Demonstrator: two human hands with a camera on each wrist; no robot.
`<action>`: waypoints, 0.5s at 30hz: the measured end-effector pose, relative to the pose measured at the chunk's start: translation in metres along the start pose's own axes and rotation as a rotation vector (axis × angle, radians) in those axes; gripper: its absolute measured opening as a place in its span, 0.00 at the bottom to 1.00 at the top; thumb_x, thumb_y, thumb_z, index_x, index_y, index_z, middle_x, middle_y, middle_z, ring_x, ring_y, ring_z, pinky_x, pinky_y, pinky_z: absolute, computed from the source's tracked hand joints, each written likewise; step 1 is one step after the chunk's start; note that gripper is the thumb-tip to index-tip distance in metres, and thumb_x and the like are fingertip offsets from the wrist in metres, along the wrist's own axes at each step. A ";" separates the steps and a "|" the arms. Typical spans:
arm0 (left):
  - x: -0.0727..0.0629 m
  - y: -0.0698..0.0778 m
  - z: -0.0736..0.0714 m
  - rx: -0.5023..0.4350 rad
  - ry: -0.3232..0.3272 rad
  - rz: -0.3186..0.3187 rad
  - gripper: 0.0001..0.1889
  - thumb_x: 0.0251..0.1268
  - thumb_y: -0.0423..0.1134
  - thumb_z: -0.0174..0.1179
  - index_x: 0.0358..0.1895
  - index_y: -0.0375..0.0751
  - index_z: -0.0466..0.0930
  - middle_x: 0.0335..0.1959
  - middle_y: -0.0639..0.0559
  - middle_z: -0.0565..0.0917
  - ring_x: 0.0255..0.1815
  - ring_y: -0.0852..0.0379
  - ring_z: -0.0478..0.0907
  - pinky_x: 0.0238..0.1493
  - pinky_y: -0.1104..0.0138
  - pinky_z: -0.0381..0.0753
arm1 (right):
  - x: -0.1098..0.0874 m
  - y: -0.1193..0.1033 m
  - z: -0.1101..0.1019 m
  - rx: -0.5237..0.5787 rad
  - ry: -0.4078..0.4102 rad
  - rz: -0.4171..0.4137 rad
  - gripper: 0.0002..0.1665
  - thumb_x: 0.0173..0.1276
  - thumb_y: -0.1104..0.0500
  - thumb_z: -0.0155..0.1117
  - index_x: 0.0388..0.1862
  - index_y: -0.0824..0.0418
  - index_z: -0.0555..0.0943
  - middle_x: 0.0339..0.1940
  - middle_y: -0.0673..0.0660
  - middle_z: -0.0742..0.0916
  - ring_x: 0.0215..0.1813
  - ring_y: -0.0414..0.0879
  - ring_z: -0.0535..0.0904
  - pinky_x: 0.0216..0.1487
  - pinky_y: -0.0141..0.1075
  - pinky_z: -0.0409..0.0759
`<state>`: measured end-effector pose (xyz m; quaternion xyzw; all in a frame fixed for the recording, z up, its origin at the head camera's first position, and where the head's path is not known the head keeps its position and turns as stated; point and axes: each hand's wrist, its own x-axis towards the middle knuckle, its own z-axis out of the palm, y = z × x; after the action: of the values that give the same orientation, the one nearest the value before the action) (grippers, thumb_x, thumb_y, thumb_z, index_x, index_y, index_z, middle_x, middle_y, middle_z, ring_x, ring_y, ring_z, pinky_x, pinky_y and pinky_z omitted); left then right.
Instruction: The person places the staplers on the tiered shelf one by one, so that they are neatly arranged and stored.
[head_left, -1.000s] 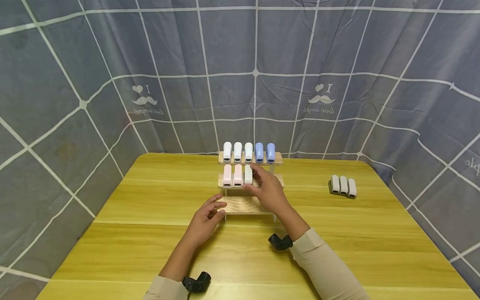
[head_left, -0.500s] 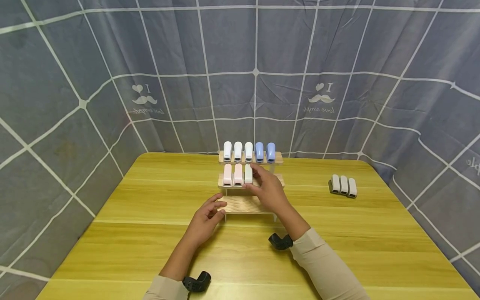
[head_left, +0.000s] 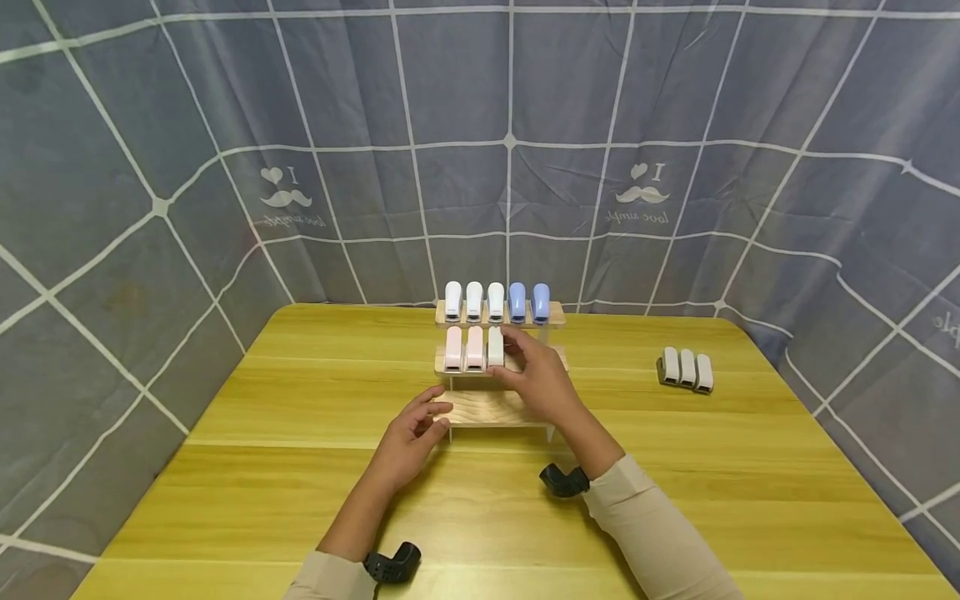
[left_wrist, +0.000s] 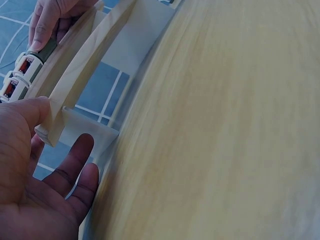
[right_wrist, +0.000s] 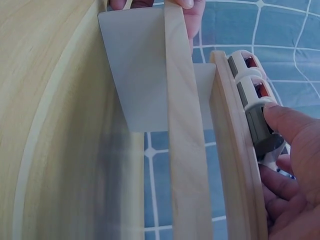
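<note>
A stepped wooden display rack [head_left: 480, 408] stands mid-table. On its middle tier, my right hand [head_left: 542, 379] holds a pale grey-green mini stapler [head_left: 496, 348] between thumb and fingers. In the right wrist view the thumb lies against the front of this stapler [right_wrist: 262, 132]. Two pink staplers [head_left: 463, 350] stand directly to its left. My left hand [head_left: 408, 437] pinches the left end of the lowest tier, thumb on the board [left_wrist: 80, 65] in the left wrist view, its other fingers spread below.
The top tier carries three white staplers [head_left: 474, 302] and two blue staplers [head_left: 528, 303]. Three light grey staplers [head_left: 687, 370] lie side by side on the wooden table [head_left: 300, 500] at right. A grey checked curtain [head_left: 465, 192] surrounds the table.
Both hands keep their places at the rack and the stapler. Only a slight shift of the head view shows.
</note>
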<state>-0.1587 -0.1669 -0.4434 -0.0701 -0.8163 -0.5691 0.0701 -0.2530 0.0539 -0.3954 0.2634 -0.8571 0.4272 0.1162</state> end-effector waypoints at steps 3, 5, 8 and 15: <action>-0.004 0.012 -0.001 0.013 -0.005 0.018 0.12 0.72 0.30 0.58 0.54 0.31 0.81 0.71 0.43 0.69 0.59 0.42 0.75 0.53 0.56 0.75 | 0.000 0.000 -0.003 0.016 -0.011 0.000 0.37 0.64 0.51 0.74 0.70 0.57 0.73 0.55 0.57 0.85 0.56 0.50 0.81 0.56 0.46 0.78; -0.004 0.012 -0.001 0.013 -0.004 0.020 0.11 0.72 0.30 0.58 0.54 0.31 0.81 0.71 0.42 0.69 0.59 0.42 0.75 0.53 0.55 0.75 | -0.001 0.001 -0.005 0.046 -0.023 0.010 0.37 0.64 0.52 0.74 0.71 0.57 0.72 0.56 0.57 0.84 0.57 0.51 0.81 0.57 0.45 0.78; -0.001 -0.001 0.000 0.018 -0.005 0.028 0.12 0.72 0.32 0.58 0.54 0.34 0.82 0.72 0.44 0.69 0.60 0.44 0.75 0.53 0.57 0.75 | -0.006 0.003 -0.012 0.079 -0.047 0.023 0.38 0.65 0.55 0.73 0.71 0.58 0.71 0.59 0.59 0.83 0.59 0.52 0.81 0.58 0.45 0.78; 0.006 -0.022 0.000 -0.002 -0.027 0.029 0.12 0.73 0.37 0.60 0.55 0.41 0.83 0.72 0.53 0.69 0.60 0.50 0.75 0.54 0.58 0.75 | -0.019 0.013 -0.037 0.056 -0.055 -0.018 0.34 0.67 0.55 0.71 0.69 0.62 0.73 0.60 0.59 0.82 0.56 0.52 0.81 0.55 0.47 0.79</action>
<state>-0.1690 -0.1738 -0.4621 -0.0895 -0.8155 -0.5678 0.0673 -0.2452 0.0964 -0.3903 0.2857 -0.8453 0.4426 0.0890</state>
